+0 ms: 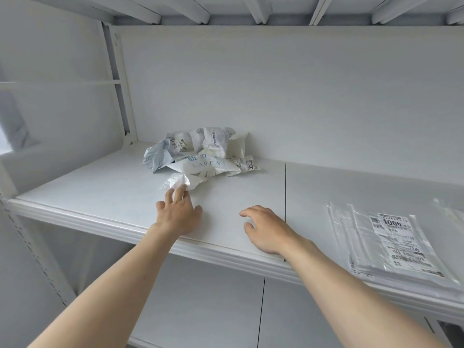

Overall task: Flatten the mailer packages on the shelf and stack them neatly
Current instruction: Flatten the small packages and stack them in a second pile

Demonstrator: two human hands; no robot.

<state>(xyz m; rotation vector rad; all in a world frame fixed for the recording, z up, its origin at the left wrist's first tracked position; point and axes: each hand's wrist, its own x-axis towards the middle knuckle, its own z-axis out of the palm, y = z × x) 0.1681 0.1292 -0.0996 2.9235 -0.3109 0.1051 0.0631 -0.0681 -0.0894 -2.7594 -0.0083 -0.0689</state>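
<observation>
Reaching with spread fingers, the left hand (178, 214) touches a crumpled mailer (179, 181) just beyond it; the right hand (266, 229), relaxed, rests on the shelf (100, 194).

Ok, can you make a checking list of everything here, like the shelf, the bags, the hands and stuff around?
Surface: white shelf board, with a thin dark seam running front to back right of the middle.
Job's things: crumpled mailer pile at the back near the wall; flattened mailer stack at the front right, label up.
Clutter: nothing seen.
Hands: left hand stretched out, fingertips touching the nearest crumpled white mailer, not gripping it; right hand loosely curled over the board, holding nothing.
Cables: nothing seen.
Surroundings: white back wall, upright post at the left, beams overhead, another shelf level below.
</observation>
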